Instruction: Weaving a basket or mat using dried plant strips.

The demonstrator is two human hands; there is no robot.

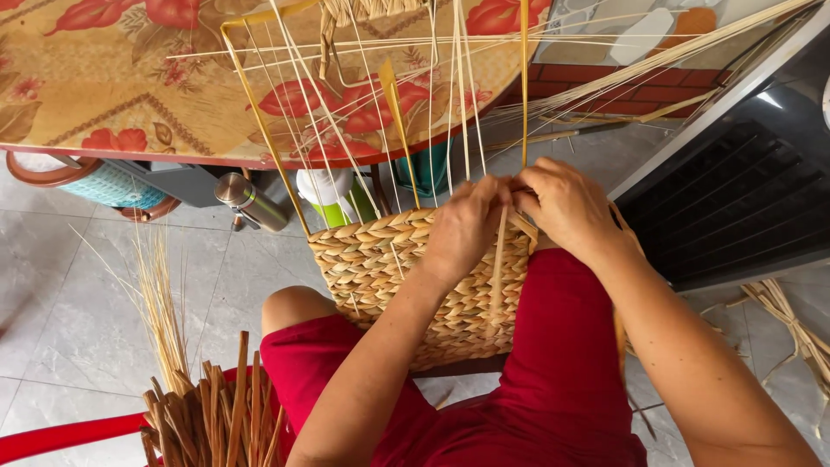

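We see the woven basket [389, 268] at centre in tan, in a braided herringbone weave, with pale straw-coloured stakes [462, 95] rising from it. Shorts [553, 372] at the bottom are solid red. The tabletop [104, 78] at upper left is beige-orange with a red flower and leaf print. The floor [78, 294] at left is grey marbled tile. The bundle of reeds [207, 415] at lower left is brown. The flask [251, 201] under the tabletop edge is steel grey.
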